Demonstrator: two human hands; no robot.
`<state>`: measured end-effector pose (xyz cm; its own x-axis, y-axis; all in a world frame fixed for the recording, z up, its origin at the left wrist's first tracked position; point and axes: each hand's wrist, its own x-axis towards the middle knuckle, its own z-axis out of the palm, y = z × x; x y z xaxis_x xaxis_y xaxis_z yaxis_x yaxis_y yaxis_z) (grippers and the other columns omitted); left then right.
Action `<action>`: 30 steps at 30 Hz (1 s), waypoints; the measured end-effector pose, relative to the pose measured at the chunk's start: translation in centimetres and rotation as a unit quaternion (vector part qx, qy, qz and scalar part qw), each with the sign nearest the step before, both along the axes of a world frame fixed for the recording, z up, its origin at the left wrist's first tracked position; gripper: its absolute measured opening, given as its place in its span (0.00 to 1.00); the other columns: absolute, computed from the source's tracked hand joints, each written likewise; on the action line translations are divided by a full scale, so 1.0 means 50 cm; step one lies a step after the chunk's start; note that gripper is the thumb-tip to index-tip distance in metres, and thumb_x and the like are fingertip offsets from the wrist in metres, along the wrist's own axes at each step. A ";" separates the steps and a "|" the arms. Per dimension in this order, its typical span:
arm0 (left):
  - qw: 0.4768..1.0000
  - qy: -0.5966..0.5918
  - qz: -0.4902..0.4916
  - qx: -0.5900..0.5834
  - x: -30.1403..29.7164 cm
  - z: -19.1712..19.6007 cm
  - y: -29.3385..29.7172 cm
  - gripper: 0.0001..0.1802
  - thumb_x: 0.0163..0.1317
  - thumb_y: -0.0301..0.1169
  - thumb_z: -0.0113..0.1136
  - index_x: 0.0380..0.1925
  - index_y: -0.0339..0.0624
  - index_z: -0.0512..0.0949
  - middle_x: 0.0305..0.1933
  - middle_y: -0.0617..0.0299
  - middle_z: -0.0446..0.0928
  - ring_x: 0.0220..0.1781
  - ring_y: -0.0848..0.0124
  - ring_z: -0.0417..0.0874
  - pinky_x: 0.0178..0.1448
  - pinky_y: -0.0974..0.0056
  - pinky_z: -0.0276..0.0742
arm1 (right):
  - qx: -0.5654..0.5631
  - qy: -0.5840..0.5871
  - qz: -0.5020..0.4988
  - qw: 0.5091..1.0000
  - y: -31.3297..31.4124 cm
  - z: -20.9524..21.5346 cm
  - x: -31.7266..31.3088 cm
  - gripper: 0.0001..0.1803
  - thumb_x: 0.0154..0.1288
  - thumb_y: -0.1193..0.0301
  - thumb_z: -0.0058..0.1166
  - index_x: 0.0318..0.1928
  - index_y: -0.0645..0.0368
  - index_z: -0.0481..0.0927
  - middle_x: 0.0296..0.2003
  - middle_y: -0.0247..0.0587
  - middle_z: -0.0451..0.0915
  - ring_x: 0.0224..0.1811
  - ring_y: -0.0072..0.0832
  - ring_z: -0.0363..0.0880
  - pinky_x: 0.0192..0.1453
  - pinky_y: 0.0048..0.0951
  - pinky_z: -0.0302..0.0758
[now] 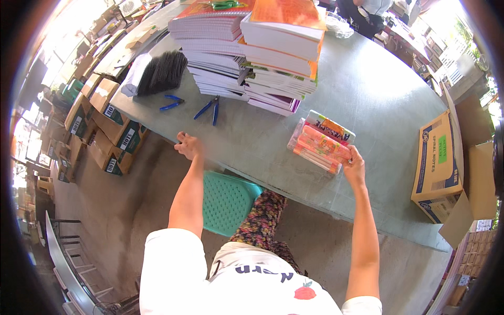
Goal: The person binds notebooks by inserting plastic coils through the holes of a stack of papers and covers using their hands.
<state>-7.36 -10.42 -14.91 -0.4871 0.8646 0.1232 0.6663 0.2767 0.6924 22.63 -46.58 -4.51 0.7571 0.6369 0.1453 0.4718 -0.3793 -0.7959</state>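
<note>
Over the table's near edge, my left hand point(189, 146) is raised with loosely curled fingers, and nothing shows in it. My right hand point(354, 167) grips the right end of a bundle of small notebooks point(321, 144) with orange and pink covers, low over or resting on the table. Just behind that bundle lies another small notebook point(332, 126) with a pale, lettered cover. Nearest to my left hand are blue-handled pliers point(207, 109), lying with handles spread, and a second blue-handled tool point(171, 103) beside them.
Tall stacks of books point(281, 47) stand on the grey-green table point(373, 89), with green scissors point(224, 5) on top. Black wire combs point(161, 72) lie at left. An open carton point(438, 157) is at right; a green stool point(228, 202) is below. Another person point(367, 13) is behind.
</note>
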 end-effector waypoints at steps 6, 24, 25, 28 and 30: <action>0.999 0.029 -0.019 -0.016 -0.002 0.005 -0.005 0.12 0.65 0.39 0.43 0.49 0.57 0.66 0.48 0.47 0.62 0.50 0.52 0.70 0.47 0.52 0.74 | 0.036 0.009 -0.001 0.999 0.003 -0.006 0.000 0.18 0.52 0.84 0.54 0.45 0.59 0.72 0.35 0.37 0.79 0.41 0.20 0.75 0.46 0.24 0.71; 0.975 0.002 -0.208 -0.082 -0.090 0.006 0.048 0.18 0.60 0.39 0.51 0.49 0.50 0.65 0.46 0.43 0.66 0.41 0.53 0.76 0.39 0.51 0.75 | 0.089 0.055 -0.049 0.993 0.034 -0.016 -0.035 0.16 0.55 0.86 0.48 0.45 0.60 0.72 0.37 0.36 0.78 0.38 0.22 0.75 0.39 0.24 0.75; 0.933 -0.087 -0.317 -0.148 -0.110 0.076 0.065 0.19 0.58 0.40 0.54 0.48 0.48 0.66 0.44 0.44 0.71 0.36 0.54 0.78 0.36 0.53 0.76 | 0.069 0.044 -0.065 0.995 0.014 -0.032 -0.021 0.17 0.55 0.86 0.51 0.45 0.59 0.72 0.37 0.32 0.76 0.39 0.20 0.73 0.40 0.21 0.73; 0.890 0.086 -0.448 0.009 -0.231 0.122 0.198 0.07 0.55 0.30 0.58 0.32 0.40 0.73 0.27 0.55 0.76 0.21 0.61 0.76 0.27 0.63 0.73 | 0.142 0.105 -0.081 0.981 0.012 -0.057 -0.035 0.12 0.53 0.77 0.60 0.40 0.60 0.76 0.33 0.32 0.78 0.37 0.19 0.76 0.37 0.23 0.74; 0.847 0.014 -0.519 0.113 -0.167 0.179 0.201 0.06 0.54 0.28 0.59 0.30 0.40 0.74 0.28 0.55 0.75 0.23 0.59 0.76 0.30 0.60 0.73 | 0.186 0.148 -0.136 0.962 -0.036 -0.090 -0.028 0.13 0.52 0.73 0.62 0.39 0.61 0.77 0.33 0.33 0.79 0.36 0.20 0.77 0.38 0.24 0.74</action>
<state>-15.72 -0.35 -5.97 0.5270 0.7783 0.3412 0.4874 -0.6057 0.6289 21.21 -48.37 -9.01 0.9317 0.3547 0.0779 0.1276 -0.1188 -0.9847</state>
